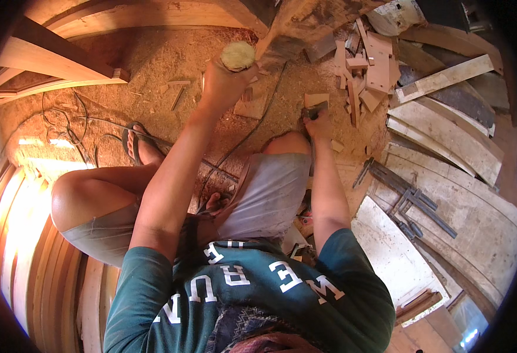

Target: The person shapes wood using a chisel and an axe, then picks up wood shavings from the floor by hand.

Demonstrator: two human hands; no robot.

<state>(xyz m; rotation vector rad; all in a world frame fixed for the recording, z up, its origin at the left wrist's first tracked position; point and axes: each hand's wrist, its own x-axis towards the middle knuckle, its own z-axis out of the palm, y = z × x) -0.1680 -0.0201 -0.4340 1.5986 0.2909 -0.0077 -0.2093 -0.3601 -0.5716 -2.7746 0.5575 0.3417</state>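
My left hand (226, 85) is raised over the sawdust-covered floor, its fingers closed around a round thing with a rough pale-yellow top (238, 56). What lies beneath that top is hidden by the hand. Lower and to the right, my right hand (318, 125) is closed near the floor, beside my bent knee. At its fingertips shows a dark, flat piece (315, 110), too small to name. Just beyond it is a small light wood block (316, 98). A flat wood piece (251, 109) lies under my left wrist.
Wood offcuts (367, 65) are heaped at the far right, near a large timber (305, 29). Metal clamps (408, 200) lie on boards at right. A cable (264, 109) crosses the floor. Curved wooden pieces (41, 259) stand at left, and a wooden frame (64, 56) at far left.
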